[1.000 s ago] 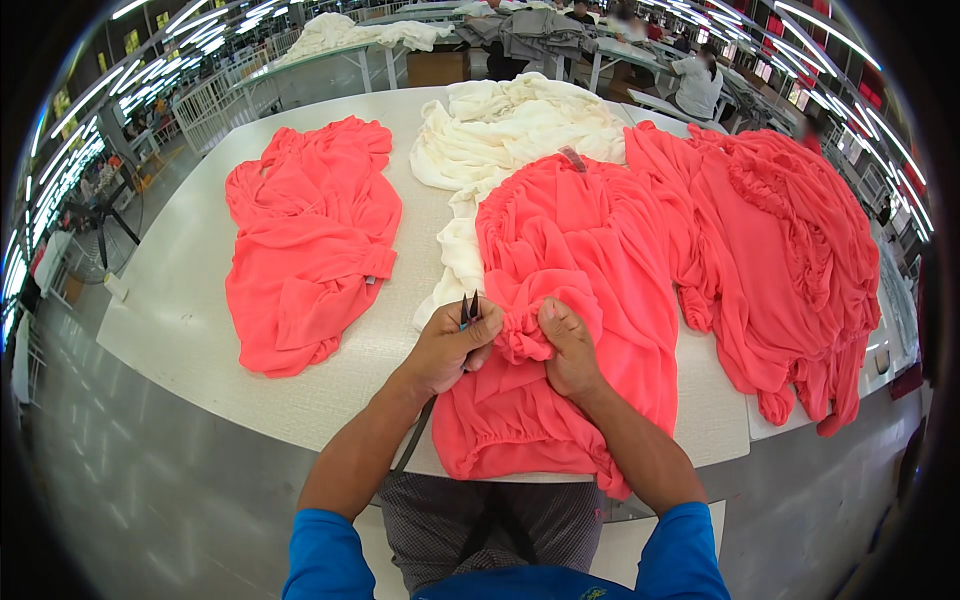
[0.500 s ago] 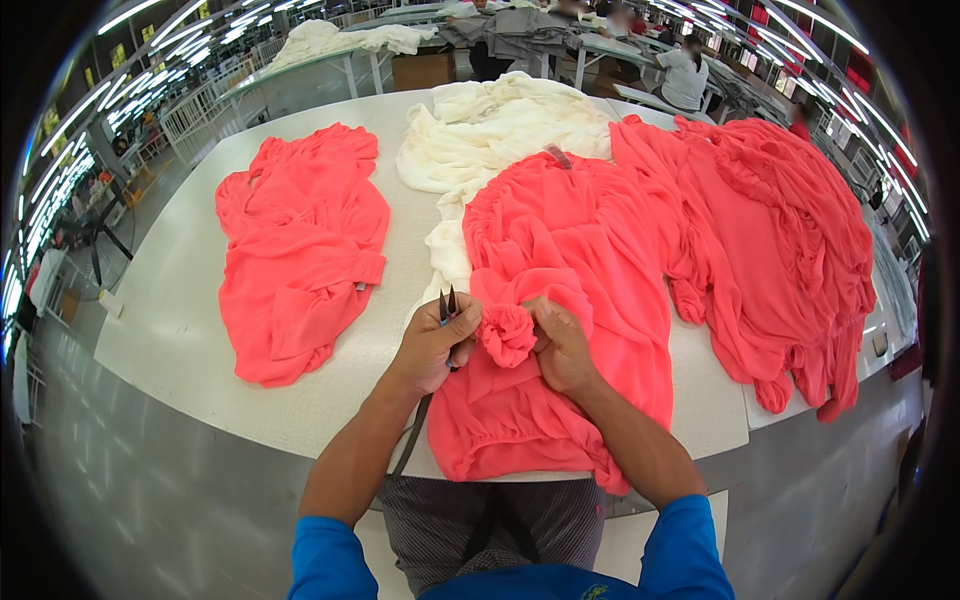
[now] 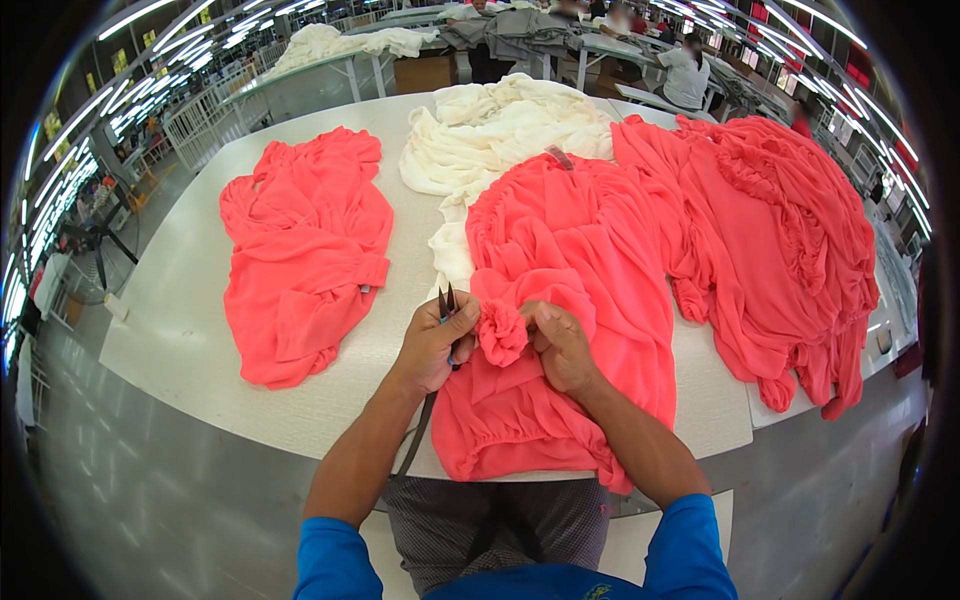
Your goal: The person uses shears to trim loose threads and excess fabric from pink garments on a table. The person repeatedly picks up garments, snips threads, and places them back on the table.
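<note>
A coral garment in thin, gathered fabric lies in front of me on the table. One bunched, elastic-looking cuff of it is lifted between my two hands. My left hand is closed round small thread snips, blades pointing up and away, while its thumb and finger pinch the left side of the cuff. On the cuff's other side, my right hand has thumb and fingertips pinched together on the fabric edge. The palm side of both hands is partly hidden.
Another coral garment lies folded at left on the pale table. Cream fabric is heaped behind, and a pile of coral garments fills the right. A dark strap hangs over the near edge. A person sits farther back.
The cuff has turned slightly between my fingers, and its opening looks more crumpled. My hands have stayed almost in place, and the snips remain in the left one.
</note>
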A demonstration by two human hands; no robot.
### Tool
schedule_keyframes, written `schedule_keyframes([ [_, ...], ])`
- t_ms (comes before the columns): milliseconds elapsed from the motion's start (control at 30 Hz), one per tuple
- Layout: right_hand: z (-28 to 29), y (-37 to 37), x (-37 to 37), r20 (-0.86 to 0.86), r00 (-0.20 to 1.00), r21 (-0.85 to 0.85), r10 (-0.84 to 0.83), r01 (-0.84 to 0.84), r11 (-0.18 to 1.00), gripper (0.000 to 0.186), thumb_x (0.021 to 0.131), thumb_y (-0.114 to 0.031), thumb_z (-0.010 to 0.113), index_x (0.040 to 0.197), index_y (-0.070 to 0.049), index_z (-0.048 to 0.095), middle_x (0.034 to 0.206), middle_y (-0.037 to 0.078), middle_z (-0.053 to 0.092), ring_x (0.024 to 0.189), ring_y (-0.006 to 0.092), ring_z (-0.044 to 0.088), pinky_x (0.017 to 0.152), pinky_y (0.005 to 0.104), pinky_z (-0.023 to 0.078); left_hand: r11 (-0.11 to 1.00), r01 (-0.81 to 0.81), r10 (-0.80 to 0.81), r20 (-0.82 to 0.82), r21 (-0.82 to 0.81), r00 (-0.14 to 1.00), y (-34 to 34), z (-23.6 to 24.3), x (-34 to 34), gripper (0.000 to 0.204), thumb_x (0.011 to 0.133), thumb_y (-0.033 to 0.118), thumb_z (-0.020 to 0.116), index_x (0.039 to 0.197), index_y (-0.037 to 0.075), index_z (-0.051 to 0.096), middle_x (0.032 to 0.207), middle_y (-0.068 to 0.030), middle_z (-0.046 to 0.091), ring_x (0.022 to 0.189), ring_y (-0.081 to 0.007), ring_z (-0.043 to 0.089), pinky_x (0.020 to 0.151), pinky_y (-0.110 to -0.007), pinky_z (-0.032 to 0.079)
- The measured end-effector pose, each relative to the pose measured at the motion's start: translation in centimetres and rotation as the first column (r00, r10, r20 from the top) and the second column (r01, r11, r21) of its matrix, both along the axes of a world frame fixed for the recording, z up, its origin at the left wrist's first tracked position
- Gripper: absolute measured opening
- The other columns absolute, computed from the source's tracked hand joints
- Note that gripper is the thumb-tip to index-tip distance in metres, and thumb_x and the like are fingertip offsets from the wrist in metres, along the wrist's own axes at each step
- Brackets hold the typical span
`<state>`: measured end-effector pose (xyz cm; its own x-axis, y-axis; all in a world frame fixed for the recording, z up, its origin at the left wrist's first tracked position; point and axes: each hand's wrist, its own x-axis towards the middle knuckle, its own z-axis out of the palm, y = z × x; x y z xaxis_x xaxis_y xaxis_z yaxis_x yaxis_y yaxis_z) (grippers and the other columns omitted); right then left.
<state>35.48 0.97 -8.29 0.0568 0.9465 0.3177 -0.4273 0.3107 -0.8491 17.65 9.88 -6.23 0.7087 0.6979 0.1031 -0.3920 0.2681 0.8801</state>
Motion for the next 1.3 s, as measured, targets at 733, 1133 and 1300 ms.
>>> schedule_keyframes([
  [733, 2.4, -1.3, -2.2, 0.846, 0.475, 0.273, -0.242, 0.005, 0.962, 0.028, 0.080, -0.022, 0.075, 0.095, -0.003, 0.061, 0.092, 0.008, 0.061, 0.089, 0.0232, 0.059, 0.080, 0.0340, 0.047, 0.989, -0.144, 0.145, -0.050, 0.020, 0.988, 0.9, 0.0, -0.2, 0.025, 0.092, 0.029, 0.064, 0.084, 0.007, 0.057, 0.070, 0.0009, 0.055, 0.044, -0.0041, 0.042, 0.039, -0.019, 0.029],
  [1133, 0.0, 0.1, -1.4, 0.483, 0.857, -0.015, -0.180, 0.213, 0.977, 0.007, 0.092, -0.011, 0.063, 0.090, -0.005, 0.059, 0.081, -0.006, 0.052, 0.070, 0.0024, 0.043, 0.062, 0.0193, 0.037, 0.972, -0.197, 0.211, -0.102, 0.129, 0.972, 1.5, 1.2, -1.3, 0.030, 0.086, 0.031, 0.072, 0.080, 0.006, 0.057, 0.061, 0.0014, 0.053, 0.043, -0.0034, 0.042, 0.040, -0.018, 0.031],
  [1300, -0.1, 0.3, -1.0, 0.380, 0.901, -0.051, -0.210, 0.247, 0.968, 0.008, 0.094, -0.013, 0.061, 0.089, -0.007, 0.059, 0.079, -0.008, 0.051, 0.070, 0.0009, 0.043, 0.063, 0.0185, 0.037, 0.975, -0.121, 0.154, -0.177, 0.185, 0.972, 0.8, 1.5, -1.3, 0.032, 0.085, 0.032, 0.074, 0.080, 0.005, 0.057, 0.063, -0.0010, 0.057, 0.045, -0.0027, 0.043, 0.041, -0.017, 0.033],
])
